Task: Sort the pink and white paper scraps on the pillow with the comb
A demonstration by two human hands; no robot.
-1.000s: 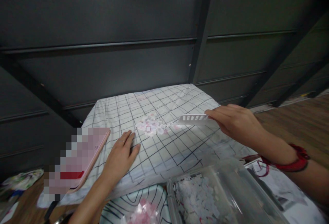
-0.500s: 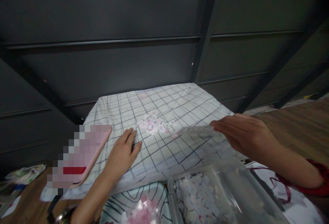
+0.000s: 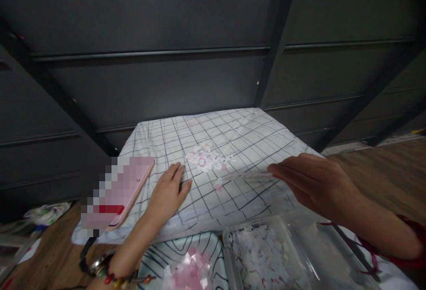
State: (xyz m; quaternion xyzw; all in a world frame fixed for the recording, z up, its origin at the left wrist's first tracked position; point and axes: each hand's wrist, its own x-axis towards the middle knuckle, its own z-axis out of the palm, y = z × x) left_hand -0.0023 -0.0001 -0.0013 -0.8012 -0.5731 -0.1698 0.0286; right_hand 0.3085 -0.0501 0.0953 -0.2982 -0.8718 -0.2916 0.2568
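My left hand (image 3: 168,191) lies flat on the white checked cloth (image 3: 239,137), its fingers spread and nothing in it. Just beyond its fingertips, a loose pile of small white and pink flakes (image 3: 204,159) rests on the cloth. My right hand (image 3: 317,185) is above the cloth's right side, with its fingers pressed together around one end of a thin clear plastic strip (image 3: 246,176). That strip reaches left, low over the cloth, and is blurred. At its far end a small pink piece (image 3: 218,186) shows; I cannot tell whether the two touch.
A phone (image 3: 133,188), partly pixelated, lies left of my left hand. In front are a patterned tray (image 3: 156,254) with a bag of pink pieces (image 3: 193,272) and a clear plastic box (image 3: 309,245) with pale scraps. A dark panelled wall (image 3: 166,85) stands behind.
My view has shifted slightly, so most things sit further right. The plastic strip has tilted to look thinner, and its far end is lower and nearer me. My left hand still lies flat.
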